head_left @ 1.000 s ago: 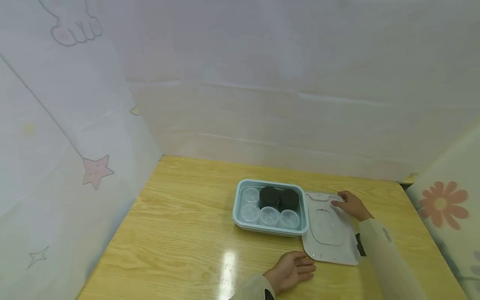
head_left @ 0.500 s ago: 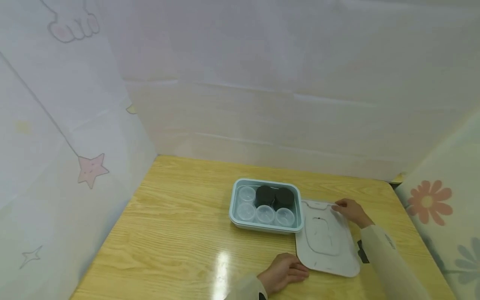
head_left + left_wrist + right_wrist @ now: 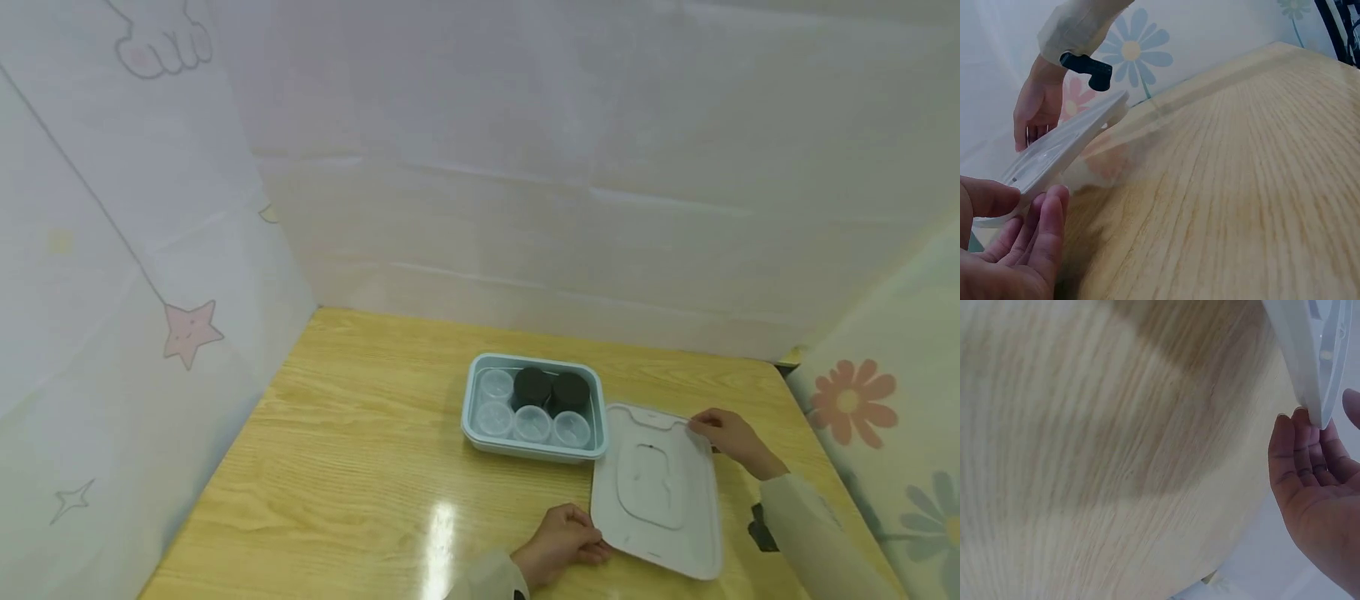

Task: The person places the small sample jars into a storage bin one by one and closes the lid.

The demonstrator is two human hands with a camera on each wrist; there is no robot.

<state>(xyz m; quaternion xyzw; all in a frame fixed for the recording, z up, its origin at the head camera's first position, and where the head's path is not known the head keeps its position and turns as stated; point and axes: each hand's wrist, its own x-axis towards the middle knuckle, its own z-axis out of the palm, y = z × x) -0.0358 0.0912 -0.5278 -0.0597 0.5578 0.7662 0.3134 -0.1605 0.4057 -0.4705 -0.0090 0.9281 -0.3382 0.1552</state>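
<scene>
In the head view, a white rectangular lid (image 3: 693,492) with rounded corners is tilted up off the table, right of a light blue box (image 3: 534,451). My left hand (image 3: 558,543) pinches its near left corner. The left wrist view shows the thumb (image 3: 999,199) on top and the fingers (image 3: 1047,240) beneath. At the far right corner my right hand (image 3: 737,439) holds the lid, its fingertips (image 3: 1300,428) against the edge in the right wrist view. Inside the box stand several clear round cups (image 3: 532,423) and two black round things (image 3: 571,390).
The wooden table (image 3: 337,442) reaches a papered wall (image 3: 487,208) at the back, with printed papered sides left and right. Dark straps or cables (image 3: 1335,28) show beyond the table edge in the left wrist view.
The lid has been drawn toward the person and lifted from the table. My left hand's open fingers have closed on its near corner, and the right hand has moved nearer with the lid.
</scene>
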